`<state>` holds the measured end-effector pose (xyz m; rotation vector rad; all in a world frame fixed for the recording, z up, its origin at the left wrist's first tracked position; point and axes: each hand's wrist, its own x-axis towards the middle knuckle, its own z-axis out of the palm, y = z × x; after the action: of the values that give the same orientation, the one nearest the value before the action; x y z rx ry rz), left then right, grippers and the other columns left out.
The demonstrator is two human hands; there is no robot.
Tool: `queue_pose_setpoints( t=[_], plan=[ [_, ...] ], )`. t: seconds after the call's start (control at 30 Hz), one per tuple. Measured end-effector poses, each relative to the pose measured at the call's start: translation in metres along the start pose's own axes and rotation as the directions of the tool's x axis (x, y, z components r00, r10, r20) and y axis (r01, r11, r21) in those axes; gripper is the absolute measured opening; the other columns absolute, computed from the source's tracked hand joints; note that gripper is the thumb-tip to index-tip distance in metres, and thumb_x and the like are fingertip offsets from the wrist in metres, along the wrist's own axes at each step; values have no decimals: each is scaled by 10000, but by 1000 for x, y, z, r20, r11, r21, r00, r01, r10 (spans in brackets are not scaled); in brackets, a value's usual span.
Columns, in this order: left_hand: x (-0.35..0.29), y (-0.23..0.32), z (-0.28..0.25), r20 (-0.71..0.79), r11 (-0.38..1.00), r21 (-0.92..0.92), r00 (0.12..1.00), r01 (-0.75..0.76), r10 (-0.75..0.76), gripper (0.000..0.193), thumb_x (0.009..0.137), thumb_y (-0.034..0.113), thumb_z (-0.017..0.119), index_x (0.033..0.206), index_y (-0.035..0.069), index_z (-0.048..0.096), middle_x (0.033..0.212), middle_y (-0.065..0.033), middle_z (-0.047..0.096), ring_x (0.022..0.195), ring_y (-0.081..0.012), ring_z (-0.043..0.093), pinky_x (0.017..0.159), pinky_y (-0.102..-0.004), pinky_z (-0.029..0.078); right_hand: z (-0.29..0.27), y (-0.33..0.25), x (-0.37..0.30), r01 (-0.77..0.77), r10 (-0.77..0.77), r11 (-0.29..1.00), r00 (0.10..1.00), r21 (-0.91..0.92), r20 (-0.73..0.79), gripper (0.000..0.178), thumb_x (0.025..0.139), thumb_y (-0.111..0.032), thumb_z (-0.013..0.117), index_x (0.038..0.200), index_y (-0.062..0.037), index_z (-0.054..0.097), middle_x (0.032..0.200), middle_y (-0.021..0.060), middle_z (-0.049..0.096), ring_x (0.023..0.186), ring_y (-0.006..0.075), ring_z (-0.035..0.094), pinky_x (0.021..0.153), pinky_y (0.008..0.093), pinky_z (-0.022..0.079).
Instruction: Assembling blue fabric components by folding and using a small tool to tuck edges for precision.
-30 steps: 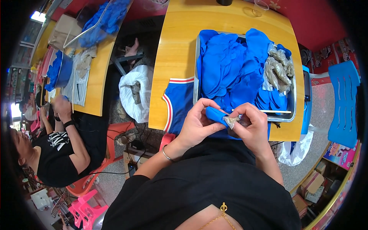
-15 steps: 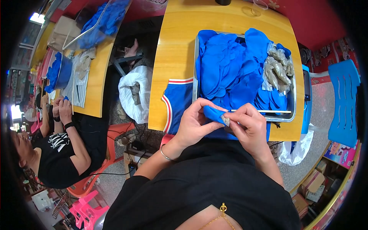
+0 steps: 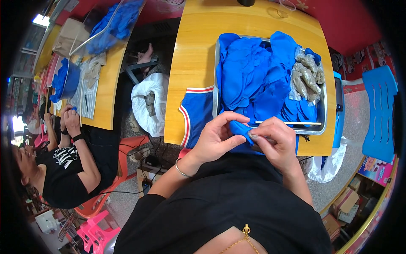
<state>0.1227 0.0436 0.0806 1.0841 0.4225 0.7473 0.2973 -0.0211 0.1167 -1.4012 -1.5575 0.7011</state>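
Observation:
In front of the tray I hold a small curved blue fabric piece [image 3: 240,130] between both hands. My left hand [image 3: 217,136] grips it from the left, thumb below and fingers above. My right hand [image 3: 277,137] pinches its right end, where a bit of something greyish shows at the fingertips. Just beyond, a metal tray [image 3: 215,95] holds overlapping blue fabric pieces [image 3: 245,72]. On the tray's right side lie crumpled clear bags with greyish-brown contents [image 3: 306,79]. A thin white stick [image 3: 292,123] spans the tray's near side.
A blue garment with red and white trim [image 3: 196,112] lies partly under the tray on the yellow table [image 3: 192,38]. Left of it stands a white sack [image 3: 141,106]. Another person [image 3: 69,165] works at a neighbouring table. A blue chair [image 3: 379,114] is at right.
The blue piece has shifted slightly right and is more bent. The greyish bit at its right end, plainer before, is now mostly covered by my right fingers.

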Motion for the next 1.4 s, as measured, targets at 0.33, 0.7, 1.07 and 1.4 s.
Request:
queue_pose_setpoints(
  t=[0.33,0.7,1.07,1.4],
  plan=[
    [6,-7,-4,40,997,49,998,-56,54,147,813,-4,622,942,10,553,1000,-73,523,888,-105,523,738,-220,441,-4,1,3,8,-4,995,999,-99,42,118,674,-49,702,786,-70,673,746,52,579,634,181,584,547,280,461],
    [5,-14,5,-12,996,79,999,-42,43,88,799,-6,638,869,17,589,1019,-71,542,870,-81,528,671,-193,434,0,-4,6,-17,16,975,1000,-220,-7,81,672,-44,700,738,-55,655,730,46,575,588,178,582,516,273,458],
    [10,-8,13,-241,973,-202,958,110,-158,111,828,56,638,910,41,565,879,-6,558,787,-47,524,687,-197,452,2,-2,0,-66,79,992,989,-104,127,251,682,-10,670,929,-26,628,919,106,545,673,212,587,623,315,488],
    [10,-1,23,-153,976,-134,970,171,-191,314,834,38,623,1129,31,516,996,-18,567,897,-67,548,813,-224,462,1,15,-4,-118,118,993,993,-3,16,219,702,56,604,908,-8,639,823,111,592,708,240,606,631,309,484]
  ],
)
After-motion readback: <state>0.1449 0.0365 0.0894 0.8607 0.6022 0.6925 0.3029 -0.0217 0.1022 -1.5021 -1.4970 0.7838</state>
